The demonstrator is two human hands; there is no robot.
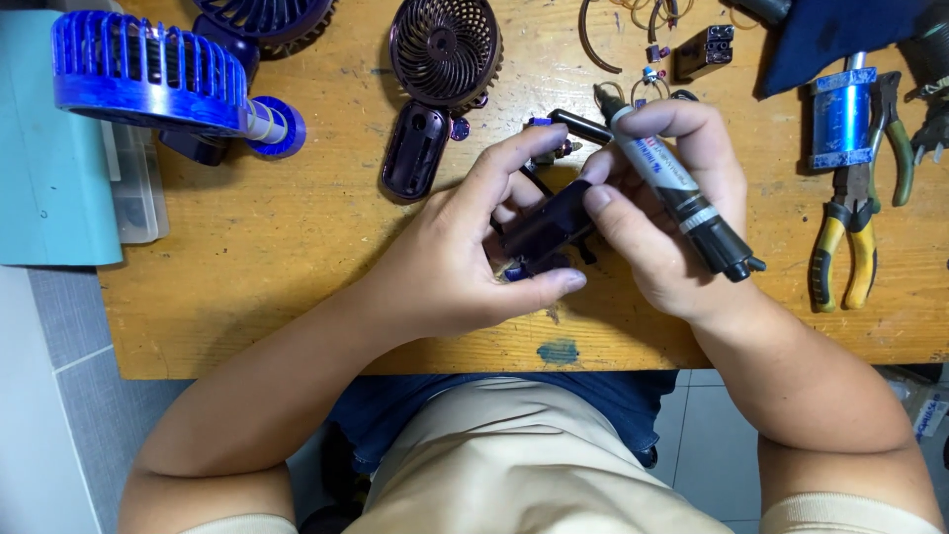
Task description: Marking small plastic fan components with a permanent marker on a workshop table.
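My left hand (465, 252) grips a small dark plastic part (546, 229) over the middle of the wooden table (257, 257), thumb under it and forefinger stretched above. My right hand (657, 198) holds a black and grey marker pen (677, 193) slantwise, tip up towards the far side, while its fingertips also touch the dark part. A thin black rod (581, 125) sticks out behind the fingers. Part of the dark piece is hidden by my fingers.
A blue handheld fan (148, 74) lies at the far left beside a teal box (49, 148). A dark purple fan grille (445, 49) and its handle shell (415, 148) lie behind. Yellow-handled pliers (845, 247), green-handled pliers (895, 138) and a blue cylinder (840, 117) lie right.
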